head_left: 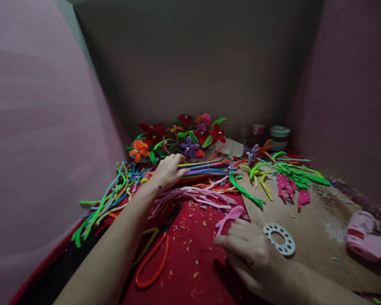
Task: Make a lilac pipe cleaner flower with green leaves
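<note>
My left hand [170, 171] reaches over a bundle of multicoloured pipe cleaners [209, 167], its fingers curled round the left part and its thumb along the near side. Closer to me, my right hand [249, 248] pinches a pink pipe cleaner petal [231, 215] bent into a loop with crossing ends. Loose pale pink pipe cleaners [197, 195] lie between the two hands. Under my left forearm are orange-handled scissors [152, 262], their blades partly in shadow.
Finished pipe cleaner flowers [190, 146] stand at the back. Green, blue and orange pipe cleaners [104, 201] spread at left. On the wooden board [311, 241] at right are a white ring with holes [280, 239], green leaves [300, 174] and a pink glue gun [365, 237]. A lidded jar [279, 137] stands behind.
</note>
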Tool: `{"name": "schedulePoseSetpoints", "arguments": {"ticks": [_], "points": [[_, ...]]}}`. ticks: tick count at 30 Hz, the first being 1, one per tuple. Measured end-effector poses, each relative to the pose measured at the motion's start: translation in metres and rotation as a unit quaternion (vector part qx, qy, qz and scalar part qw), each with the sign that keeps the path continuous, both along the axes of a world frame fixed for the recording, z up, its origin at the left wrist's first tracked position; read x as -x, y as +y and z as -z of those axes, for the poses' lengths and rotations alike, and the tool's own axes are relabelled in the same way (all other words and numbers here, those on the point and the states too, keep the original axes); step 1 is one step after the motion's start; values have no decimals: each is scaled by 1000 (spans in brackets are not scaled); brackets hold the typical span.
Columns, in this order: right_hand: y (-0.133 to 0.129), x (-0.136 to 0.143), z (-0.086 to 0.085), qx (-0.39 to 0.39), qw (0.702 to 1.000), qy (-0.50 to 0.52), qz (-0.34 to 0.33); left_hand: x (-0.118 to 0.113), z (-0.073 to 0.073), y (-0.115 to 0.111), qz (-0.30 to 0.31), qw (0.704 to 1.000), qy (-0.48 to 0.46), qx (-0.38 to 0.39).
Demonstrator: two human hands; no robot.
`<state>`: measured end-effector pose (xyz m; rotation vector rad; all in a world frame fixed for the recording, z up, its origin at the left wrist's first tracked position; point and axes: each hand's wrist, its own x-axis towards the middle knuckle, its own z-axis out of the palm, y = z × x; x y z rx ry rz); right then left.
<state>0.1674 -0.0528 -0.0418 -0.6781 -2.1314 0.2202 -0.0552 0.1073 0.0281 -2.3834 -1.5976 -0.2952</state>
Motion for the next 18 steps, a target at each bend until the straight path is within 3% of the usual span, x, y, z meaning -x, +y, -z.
{"name": "schedulePoseSetpoints", "arguments": {"ticks": [4,8,13,18], "points": [[0,0,1,-2,1000,-1,0,-6,16,-2,11,997,76,7],[1,0,2,-3,1000,-1,-1,-2,29,6,-16,998,64,-7],[0,0,1,8,1000,-2,1,11,18,17,-49,998,9,-38],[-2,0,1,1,1000,-2,-10,22,3,20,-28,999,-29,-2]]}}
